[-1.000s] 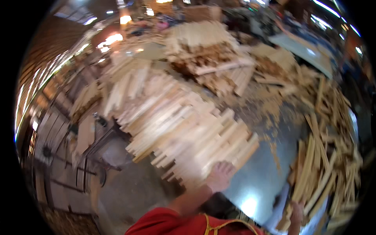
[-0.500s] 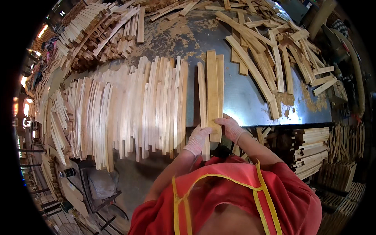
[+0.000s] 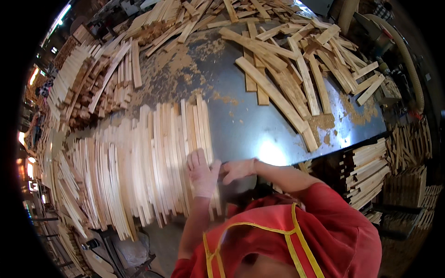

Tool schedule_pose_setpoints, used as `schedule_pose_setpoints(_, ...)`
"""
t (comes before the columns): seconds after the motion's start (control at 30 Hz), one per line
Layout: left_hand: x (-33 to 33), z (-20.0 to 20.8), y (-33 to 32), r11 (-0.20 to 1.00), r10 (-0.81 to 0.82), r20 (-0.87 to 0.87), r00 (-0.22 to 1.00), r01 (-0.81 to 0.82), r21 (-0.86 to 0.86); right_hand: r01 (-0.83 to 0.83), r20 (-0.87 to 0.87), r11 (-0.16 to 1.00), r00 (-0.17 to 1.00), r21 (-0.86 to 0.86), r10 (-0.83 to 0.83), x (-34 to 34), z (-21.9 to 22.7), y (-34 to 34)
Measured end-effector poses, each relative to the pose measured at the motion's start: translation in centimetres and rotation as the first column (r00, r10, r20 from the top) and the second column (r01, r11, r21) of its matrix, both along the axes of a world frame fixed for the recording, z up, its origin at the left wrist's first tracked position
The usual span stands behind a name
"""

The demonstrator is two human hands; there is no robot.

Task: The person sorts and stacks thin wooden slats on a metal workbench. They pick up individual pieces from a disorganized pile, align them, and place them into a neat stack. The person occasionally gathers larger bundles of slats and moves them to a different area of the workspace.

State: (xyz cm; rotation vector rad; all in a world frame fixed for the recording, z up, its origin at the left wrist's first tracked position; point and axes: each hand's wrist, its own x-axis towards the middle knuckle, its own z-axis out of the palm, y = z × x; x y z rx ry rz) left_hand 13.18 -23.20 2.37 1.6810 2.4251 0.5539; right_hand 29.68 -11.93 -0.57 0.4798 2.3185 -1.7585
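My gloved left hand [image 3: 202, 175] lies with its fingers stretched out on the right end of a long row of pale wooden slats [image 3: 160, 162]. The slats stand close side by side, their ends uneven. My right hand [image 3: 240, 170], also gloved, is beside the row's right edge, close to my left hand's thumb. Its thumb and a bent finger are apart and point left toward the end slat. Nothing shows between them, though its other fingers are partly hidden. Whether it touches the slat I cannot tell.
Rough boards [image 3: 278, 88] lie in a loose heap on the metal table [image 3: 232, 139] at the far right. A stack of slats [image 3: 92, 88] rises at the far left. Sawdust [image 3: 178, 69] covers parts of the tabletop. More stacked wood [image 3: 368, 171] stands below the table's right side.
The few slats that both hands held upright have left my grip; the row's right end is now under my left hand. Both hands have moved left relative to the table. The view has shifted.
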Motion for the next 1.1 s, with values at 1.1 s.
schedule_pose_setpoints(1.1, 0.8, 4.5, 1.4, 0.979, -0.072, -0.267, 0.961, 0.017, -0.202, 0.413, 0.038, 0.332, 0.578, 0.848, -0.815, 16.4, 7.5, 38.4)
